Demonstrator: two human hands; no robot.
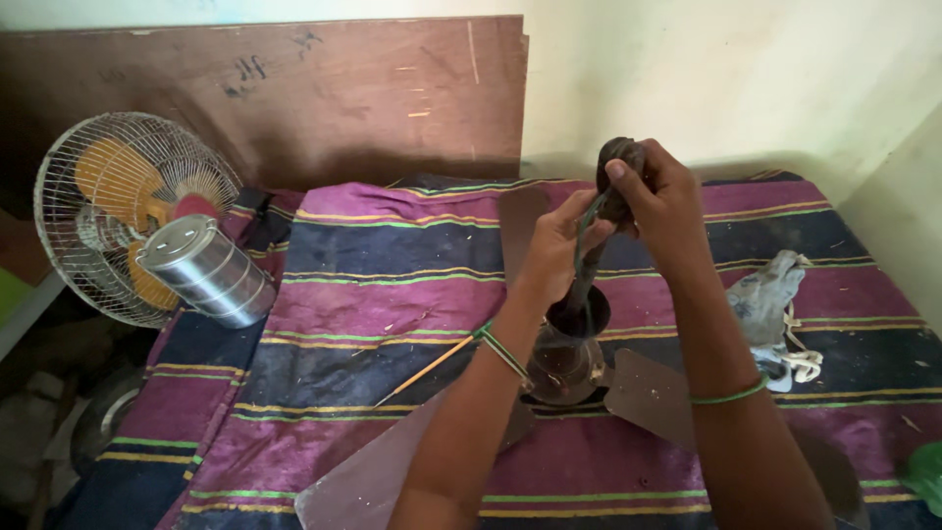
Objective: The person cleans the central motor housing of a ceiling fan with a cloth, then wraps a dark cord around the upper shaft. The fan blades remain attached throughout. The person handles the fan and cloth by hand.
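Seen from the head camera, both hands work on a ceiling fan (pixel 574 368) lying on a striped bedcover (pixel 392 285). Its rod (pixel 589 265) stands upright from the motor, long axis vertical, blades spread flat below. The right hand (pixel 667 201) has its fingers closed around the rod's top, while the left hand (pixel 559 250) grips the rod just beneath. A table fan (pixel 108 196), steel tiffin box (pixel 206 270) and rag (pixel 770 304) lie well apart.
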